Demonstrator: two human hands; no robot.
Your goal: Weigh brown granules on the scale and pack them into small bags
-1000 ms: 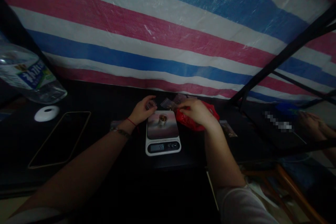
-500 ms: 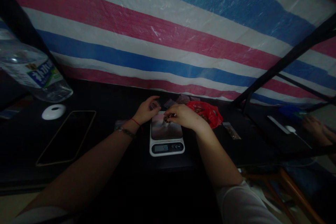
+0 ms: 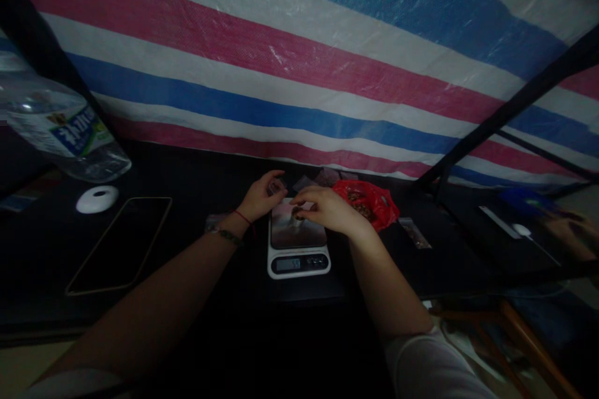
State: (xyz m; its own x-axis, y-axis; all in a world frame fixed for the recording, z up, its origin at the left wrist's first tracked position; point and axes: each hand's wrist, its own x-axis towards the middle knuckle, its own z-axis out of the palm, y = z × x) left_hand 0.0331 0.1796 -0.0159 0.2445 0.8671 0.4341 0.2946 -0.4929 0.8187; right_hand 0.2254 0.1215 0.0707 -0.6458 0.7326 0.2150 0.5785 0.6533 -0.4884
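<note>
A small white digital scale (image 3: 298,248) with a shiny plate sits on the dark table in front of me. My right hand (image 3: 327,210) hovers over its far end, fingers pinched at a small cup (image 3: 296,218) standing on the plate. My left hand (image 3: 262,194) rests just left of the scale's far corner, fingers curled round a small clear plastic bag (image 3: 276,186). A red plastic bag (image 3: 369,201) with dark contents lies right of my right hand.
A phone (image 3: 119,243) lies face up at the left, with a white round object (image 3: 97,199) and a water bottle (image 3: 60,128) behind it. Small clear packets (image 3: 414,232) lie right of the red bag. A striped tarp hangs behind. Another person's hand shows at far right.
My right hand has left the red bag and moved left onto the cup on the scale, where it now pinches. My left hand has stayed put.
</note>
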